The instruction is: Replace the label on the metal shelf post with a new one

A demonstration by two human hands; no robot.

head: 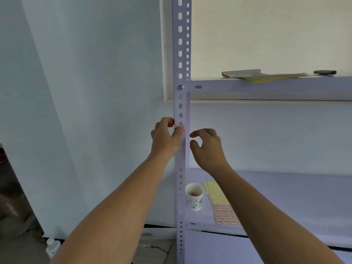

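The left hand (165, 137) is pressing its thumb on the small red-bordered label (180, 128) stuck to the front of the metal shelf post (180, 103), while the right hand (206, 147) is hovering just beside it, fingers loosely curled and gripping nothing. I can't tell if it's peeling or smoothing. Risk-wise, I'm thinking the label tears, or goes on crooked over a slot hole. The label sheet (225, 213) is lying on the lower shelf by the paper cup (194, 197).

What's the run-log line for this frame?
stage: label at post | left hand: thumb on label on shelf post | right hand: open, off post | label sheet, paper cup: lower shelf
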